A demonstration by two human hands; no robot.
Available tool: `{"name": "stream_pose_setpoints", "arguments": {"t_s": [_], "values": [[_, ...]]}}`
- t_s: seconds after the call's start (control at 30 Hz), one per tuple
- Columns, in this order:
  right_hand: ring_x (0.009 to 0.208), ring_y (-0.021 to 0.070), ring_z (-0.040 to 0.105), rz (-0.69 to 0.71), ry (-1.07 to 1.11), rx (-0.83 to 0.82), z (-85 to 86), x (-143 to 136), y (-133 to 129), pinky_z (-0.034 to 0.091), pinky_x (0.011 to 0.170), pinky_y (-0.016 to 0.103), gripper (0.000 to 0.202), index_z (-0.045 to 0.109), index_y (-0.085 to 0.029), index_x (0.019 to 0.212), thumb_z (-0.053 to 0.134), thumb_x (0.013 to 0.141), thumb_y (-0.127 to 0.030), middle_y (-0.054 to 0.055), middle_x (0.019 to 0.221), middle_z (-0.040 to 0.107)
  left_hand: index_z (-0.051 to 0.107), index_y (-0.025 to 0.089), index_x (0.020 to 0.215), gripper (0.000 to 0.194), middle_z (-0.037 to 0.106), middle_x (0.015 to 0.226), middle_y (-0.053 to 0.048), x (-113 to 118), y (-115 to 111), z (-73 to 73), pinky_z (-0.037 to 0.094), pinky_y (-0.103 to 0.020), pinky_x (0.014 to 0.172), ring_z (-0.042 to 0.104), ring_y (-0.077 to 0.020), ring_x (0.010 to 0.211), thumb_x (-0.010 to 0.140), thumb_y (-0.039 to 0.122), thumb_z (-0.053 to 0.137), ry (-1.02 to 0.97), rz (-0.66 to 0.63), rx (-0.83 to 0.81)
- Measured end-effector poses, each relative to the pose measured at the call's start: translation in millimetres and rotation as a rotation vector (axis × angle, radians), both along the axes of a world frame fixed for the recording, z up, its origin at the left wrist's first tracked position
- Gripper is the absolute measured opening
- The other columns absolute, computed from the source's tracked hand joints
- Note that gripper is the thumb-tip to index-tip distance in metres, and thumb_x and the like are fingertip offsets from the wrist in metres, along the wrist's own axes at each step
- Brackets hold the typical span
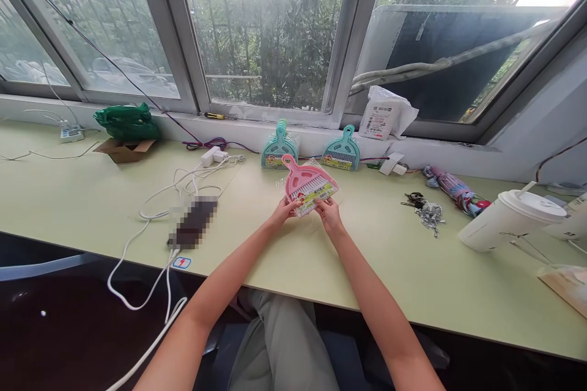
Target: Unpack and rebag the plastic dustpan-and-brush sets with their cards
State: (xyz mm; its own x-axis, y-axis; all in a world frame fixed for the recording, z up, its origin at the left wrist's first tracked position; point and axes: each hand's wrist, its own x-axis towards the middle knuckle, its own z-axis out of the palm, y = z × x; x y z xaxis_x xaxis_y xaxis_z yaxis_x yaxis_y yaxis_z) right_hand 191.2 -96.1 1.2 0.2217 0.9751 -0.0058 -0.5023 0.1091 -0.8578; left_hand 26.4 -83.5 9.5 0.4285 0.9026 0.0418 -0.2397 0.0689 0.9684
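Note:
A pink mini dustpan and brush set (306, 181) in clear wrapping, with a yellow label along its lower edge, is held above the table. My left hand (285, 210) grips its lower left corner, fingers closed. At the lower right edge my right hand (328, 212) pinches the same pack. Behind it, several teal dustpan sets (279, 148) stand stacked against the window ledge. Another teal dustpan set (342, 149) leans there a little to the right.
On the left of the pale green table (59, 189) lie a phone (192, 223), white cables, a cardboard box (125, 150) and a green bag (127, 122). To the right are keys (428, 214), a folded umbrella (454, 189) and a white cup (509, 220). A white package (385, 115) rests on the ledge.

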Motion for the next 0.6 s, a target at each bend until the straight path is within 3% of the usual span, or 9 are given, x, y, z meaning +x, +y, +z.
{"name": "stream_pose_setpoints", "arguments": {"t_s": [0.3, 0.6], "values": [[0.096, 0.0187, 0.066, 0.023, -0.005, -0.002, -2.1, 2.1, 2.4, 0.058, 0.086, 0.03, 0.041, 0.061, -0.02, 0.088, 0.083, 0.054, -0.026, 0.003, 0.1, 0.069, 0.044, 0.017, 0.129, 0.063, 0.06, 0.122, -0.015, -1.1, -0.5, -3.1, 0.057, -0.043, 0.076, 0.066, -0.0249, 0.091, 0.075, 0.036, 0.069, -0.067, -0.059, 0.09], [0.094, 0.0189, 0.067, 0.061, -0.001, -0.032, -0.7, 3.7, 0.9, 0.059, 0.082, 0.029, 0.041, 0.06, -0.02, 0.093, 0.082, 0.059, -0.022, 0.003, 0.101, 0.069, 0.034, 0.02, 0.137, 0.07, 0.059, 0.122, -0.013, -0.8, 0.6, -4.8, 0.06, -0.041, 0.068, 0.065, -0.0241, 0.092, 0.075, 0.029, 0.065, -0.076, -0.037, 0.1]]}}
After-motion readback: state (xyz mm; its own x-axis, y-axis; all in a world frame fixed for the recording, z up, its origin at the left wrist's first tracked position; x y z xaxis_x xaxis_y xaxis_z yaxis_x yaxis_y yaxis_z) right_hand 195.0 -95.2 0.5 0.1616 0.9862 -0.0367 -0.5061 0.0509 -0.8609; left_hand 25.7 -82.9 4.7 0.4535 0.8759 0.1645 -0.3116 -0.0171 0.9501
